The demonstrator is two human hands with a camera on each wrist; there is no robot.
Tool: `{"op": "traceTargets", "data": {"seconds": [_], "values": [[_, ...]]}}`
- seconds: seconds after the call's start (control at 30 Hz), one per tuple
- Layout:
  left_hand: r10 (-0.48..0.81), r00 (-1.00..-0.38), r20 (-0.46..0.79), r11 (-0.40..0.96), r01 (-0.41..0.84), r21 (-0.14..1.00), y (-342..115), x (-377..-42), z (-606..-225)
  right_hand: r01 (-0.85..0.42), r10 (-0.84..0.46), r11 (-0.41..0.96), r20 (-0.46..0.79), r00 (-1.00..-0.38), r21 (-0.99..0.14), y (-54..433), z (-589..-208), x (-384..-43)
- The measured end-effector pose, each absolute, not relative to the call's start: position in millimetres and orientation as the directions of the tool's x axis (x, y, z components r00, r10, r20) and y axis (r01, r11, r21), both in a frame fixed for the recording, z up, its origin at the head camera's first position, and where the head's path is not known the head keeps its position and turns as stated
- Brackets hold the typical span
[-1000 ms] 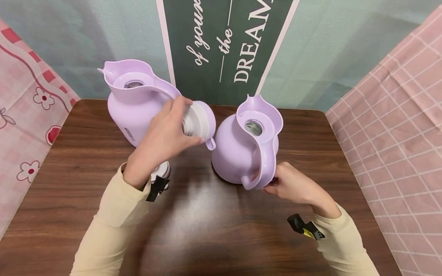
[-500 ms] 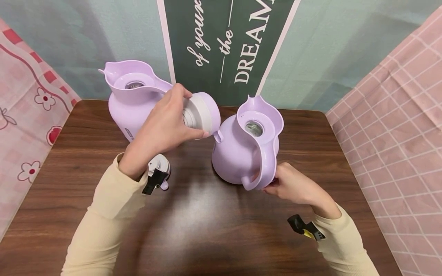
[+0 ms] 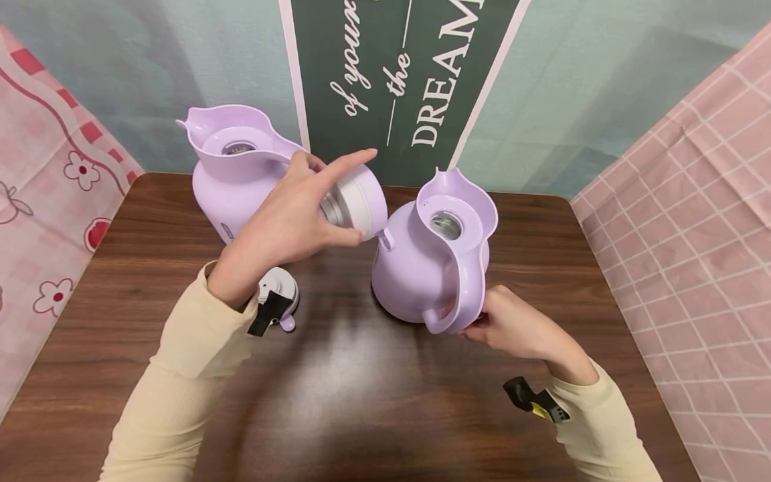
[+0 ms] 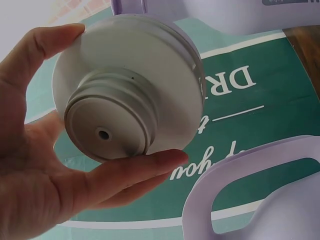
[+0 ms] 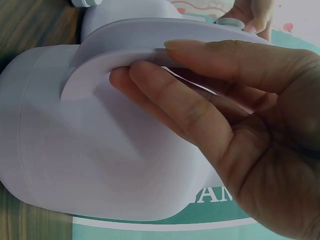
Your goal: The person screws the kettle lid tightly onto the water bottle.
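A lilac and white jug lid [image 3: 369,197] is in my left hand [image 3: 286,217], held between thumb and fingers. Its white threaded stopper [image 4: 107,120] faces the left wrist camera. One finger stretches over the lid's upper side. The lid is in the air, left of the right lilac vacuum jug [image 3: 400,274], which stands with its mouth uncovered. My right hand [image 3: 518,325] pinches the handle of that jug, thumb on one side and fingers on the other. Behind my left hand stands the left vacuum jug [image 3: 225,194], also uncovered, its handle partly hidden.
A second lid [image 3: 278,284] lies stopper up on the wooden table [image 3: 361,402], partly hidden by the black left wrist camera [image 3: 269,313]. A lettered green banner [image 3: 403,80] hangs behind the jugs. Pink cloths [image 3: 693,234] border both sides.
My left hand has moved slightly up and right with the lid, which has turned a little. One finger has straightened over it. The right hand and both jugs keep their places.
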State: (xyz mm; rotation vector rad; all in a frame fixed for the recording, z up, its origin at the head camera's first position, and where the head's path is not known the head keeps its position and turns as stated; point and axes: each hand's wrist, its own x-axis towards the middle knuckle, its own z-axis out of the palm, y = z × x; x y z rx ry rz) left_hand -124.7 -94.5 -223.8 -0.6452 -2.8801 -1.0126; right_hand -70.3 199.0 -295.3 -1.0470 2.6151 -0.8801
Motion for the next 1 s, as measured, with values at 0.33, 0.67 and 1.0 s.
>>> {"op": "traceTargets", "data": {"seconds": [0.33, 0.67, 1.0], "values": [[0.38, -0.912, 0.151, 0.682, 0.387, 0.62, -95, -128, -222, -0.559, -0.677, 0.576, 0.036, -0.735, -0.596, 199, -295, -70], [0.374, -0.916, 0.144, 0.66, 0.372, 0.653, -93, -133, -209, -0.57, -0.684, 0.575, 0.038, -0.729, -0.587, 199, -294, -71], [0.389, -0.911, 0.139, 0.666, 0.382, 0.64, -74, -134, -184, -0.574, -0.687, 0.572, 0.04, -0.725, -0.586, 199, -295, -71]]}}
